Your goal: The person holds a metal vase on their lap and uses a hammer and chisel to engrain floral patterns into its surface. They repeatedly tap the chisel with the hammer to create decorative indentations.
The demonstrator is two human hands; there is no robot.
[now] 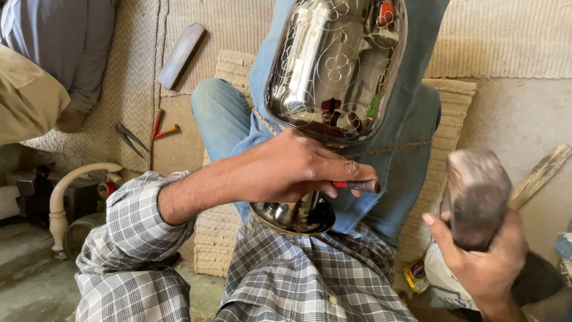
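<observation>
- The polished metal vessel (pixel 336 71) is propped on the lap, engraved, rigid and judged slippery.
- A red-handled chisel (pixel 356 185) is gripped by the left hand (pixel 286 170), fingers closed.
- A worn mallet (pixel 476 197) is clasped by the right hand (pixel 485 262).

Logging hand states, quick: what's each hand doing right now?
Left hand: closed on a red-handled engraving tool, against the metal vase.
Right hand: gripping a mallet.
</observation>
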